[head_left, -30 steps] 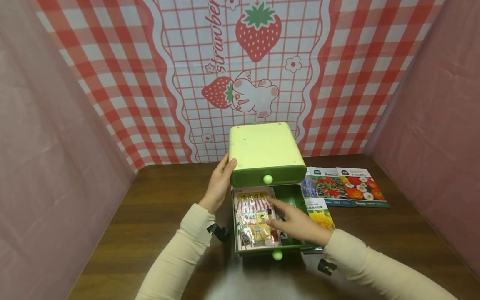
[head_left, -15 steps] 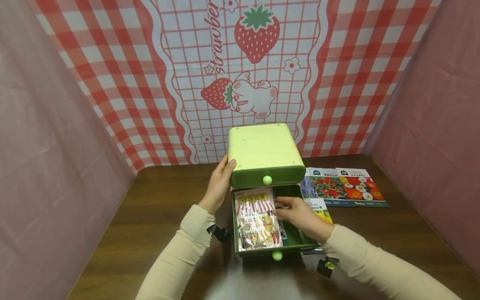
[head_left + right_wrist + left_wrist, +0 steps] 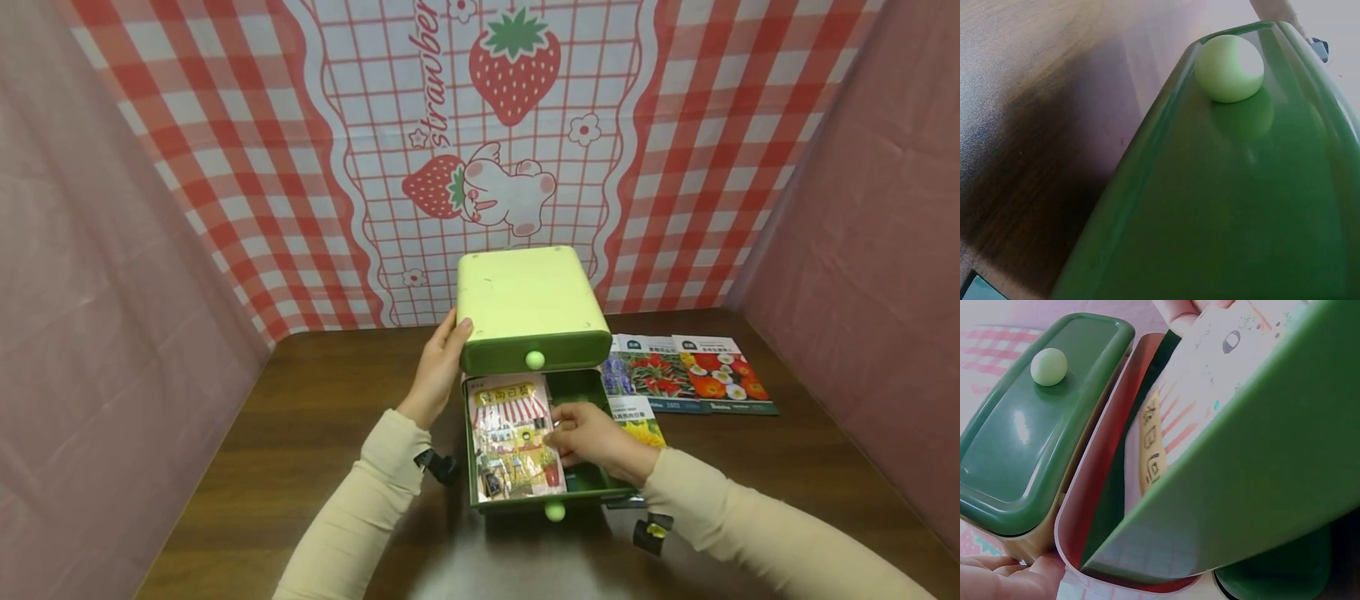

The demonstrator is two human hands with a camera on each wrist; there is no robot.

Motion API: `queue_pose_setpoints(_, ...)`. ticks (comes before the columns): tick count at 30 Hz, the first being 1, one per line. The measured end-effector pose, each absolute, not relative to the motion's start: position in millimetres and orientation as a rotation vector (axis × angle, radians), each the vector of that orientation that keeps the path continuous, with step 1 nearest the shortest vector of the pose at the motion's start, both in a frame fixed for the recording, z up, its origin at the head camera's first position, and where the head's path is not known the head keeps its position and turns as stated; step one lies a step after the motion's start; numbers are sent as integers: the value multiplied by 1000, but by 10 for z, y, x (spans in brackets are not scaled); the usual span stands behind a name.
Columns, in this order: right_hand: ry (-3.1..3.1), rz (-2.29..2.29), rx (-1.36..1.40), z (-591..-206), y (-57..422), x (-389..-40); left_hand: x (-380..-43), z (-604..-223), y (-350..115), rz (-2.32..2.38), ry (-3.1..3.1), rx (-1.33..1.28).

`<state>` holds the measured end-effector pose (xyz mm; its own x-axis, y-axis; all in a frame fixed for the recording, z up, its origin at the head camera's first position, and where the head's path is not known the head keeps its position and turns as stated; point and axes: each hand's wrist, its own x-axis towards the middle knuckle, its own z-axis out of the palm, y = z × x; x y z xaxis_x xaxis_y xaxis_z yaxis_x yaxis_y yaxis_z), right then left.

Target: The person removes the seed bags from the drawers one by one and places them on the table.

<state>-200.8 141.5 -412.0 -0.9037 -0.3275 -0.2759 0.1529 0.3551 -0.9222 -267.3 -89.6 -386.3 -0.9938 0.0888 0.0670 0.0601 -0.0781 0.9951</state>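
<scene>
A pale-green two-drawer box stands on the table with its lower drawer pulled out and its upper drawer closed. In the left of the lower drawer lies a glossy seed packet with a red-striped awning print. My right hand reaches into the drawer and pinches the packet's right edge between thumb and curled fingers. In the left wrist view, its fingers show at the packet. My left hand rests against the box's left side, thumb at the front corner.
Several flower seed packets lie right of the box, among them one with orange and white poppies and one with a yellow flower, partly behind my right wrist. A checked strawberry cloth hangs behind the table.
My right hand has drawn back rightward off the packet's face, then come down to its right edge and pinched it. The left hand and the box have stayed put.
</scene>
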Motion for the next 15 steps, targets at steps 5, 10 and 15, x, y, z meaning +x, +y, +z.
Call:
queue_pose_setpoints(5,2229,-1609,-129,-4097,1421,-2029,-2666,-3860,-892,2277,2122,176)
queue_pose_setpoints(10,2208,-1673,-146,-4056,1451,-2053,-2663,-3858,-894,2262,2138,166)
queue_pose_setpoints(15,2184,-1691,-126,-3996,1496,-2054,-2665,-3859,-892,2273,2132,170)
